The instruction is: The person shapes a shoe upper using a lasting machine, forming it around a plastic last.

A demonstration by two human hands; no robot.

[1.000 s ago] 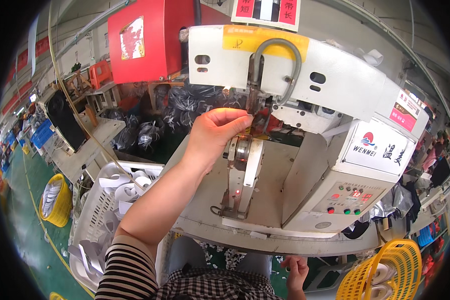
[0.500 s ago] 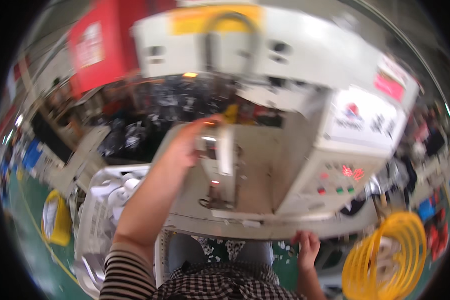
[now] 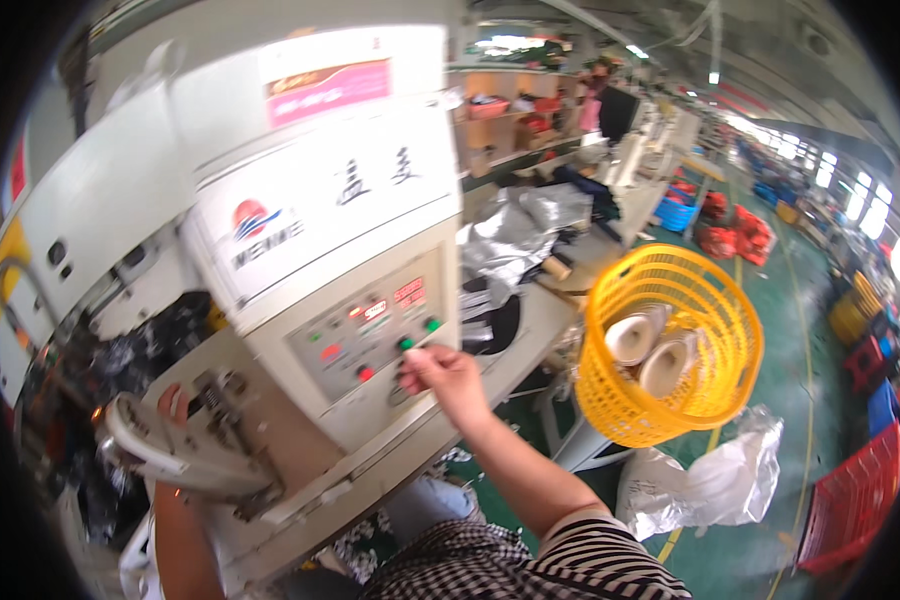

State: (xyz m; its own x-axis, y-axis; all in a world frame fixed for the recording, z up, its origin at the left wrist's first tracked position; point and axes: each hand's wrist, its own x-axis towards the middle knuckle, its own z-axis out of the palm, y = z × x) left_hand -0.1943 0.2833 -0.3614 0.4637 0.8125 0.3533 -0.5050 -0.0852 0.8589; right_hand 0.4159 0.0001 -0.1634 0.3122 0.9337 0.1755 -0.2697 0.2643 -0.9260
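Note:
My right hand reaches up to the control panel of a white machine, its fingers curled together. Thumb and fingertips meet at a green knob, partly covering it. A second green knob and a red button sit close by on the same panel, below lit red displays. From the lower left comes my left forearm. It passes behind a pale metal machine arm, which hides the hand and its fingers. Under that machine arm lies a spring mechanism on the machine bed.
A yellow plastic basket right of the machine holds cream-coloured rounded pieces in clear wrap. Beneath it a silvery plastic bag lies on the green floor. Crumpled silver sheeting covers the table behind. A red crate stands far right.
My view has swung right, toward the control panel and basket. My right hand has risen from below the table edge to the panel. The left hand, visible before at the machine part, is now hidden.

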